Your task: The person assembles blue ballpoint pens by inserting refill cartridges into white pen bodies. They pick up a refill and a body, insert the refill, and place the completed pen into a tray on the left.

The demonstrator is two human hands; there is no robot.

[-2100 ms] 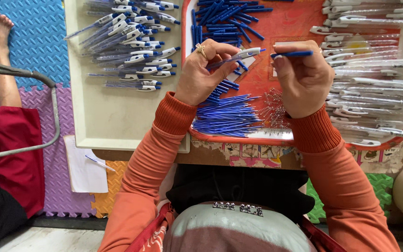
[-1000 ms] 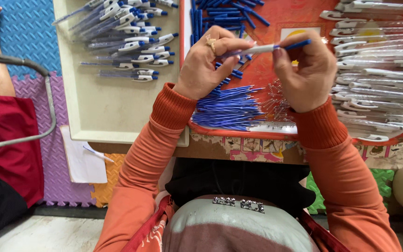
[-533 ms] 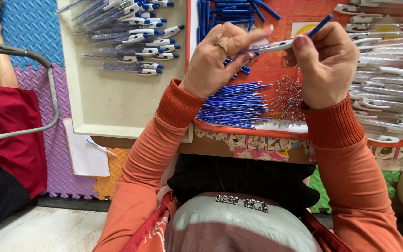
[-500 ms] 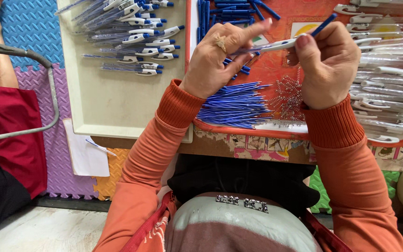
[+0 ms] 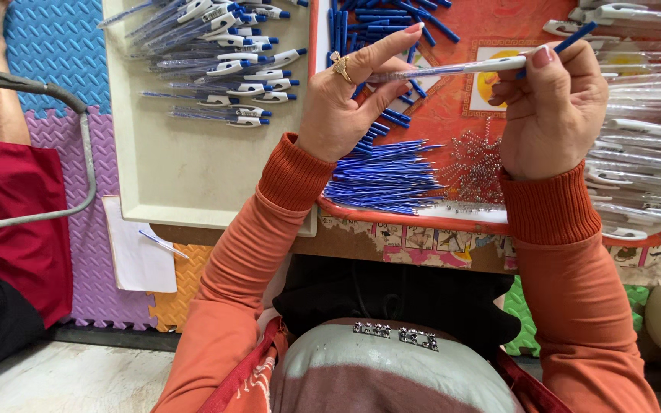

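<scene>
My left hand (image 5: 346,103) pinches the tip end of a clear pen barrel (image 5: 453,70) held level above the red tray (image 5: 453,115). My right hand (image 5: 548,111) grips the barrel's other end, where a blue plunger (image 5: 579,36) sticks out past my fingers. Under my hands lie a fan of blue ink refills (image 5: 384,176) and a small heap of metal springs (image 5: 480,164). Empty clear barrels with white clips (image 5: 644,145) are piled at the tray's right side. Finished pens (image 5: 219,65) lie in a cream tray (image 5: 193,168) to the left.
Another person's leg in red shorts (image 5: 9,191) rests on the blue and purple foam mats (image 5: 32,53) at left, beside a grey metal tube frame (image 5: 78,153). A white paper with one pen (image 5: 143,248) lies on the floor below the cream tray.
The two hands came together on the barrel, and the blue piece from the right hand now sticks out of the barrel's right end. The view shifted slightly downward.
</scene>
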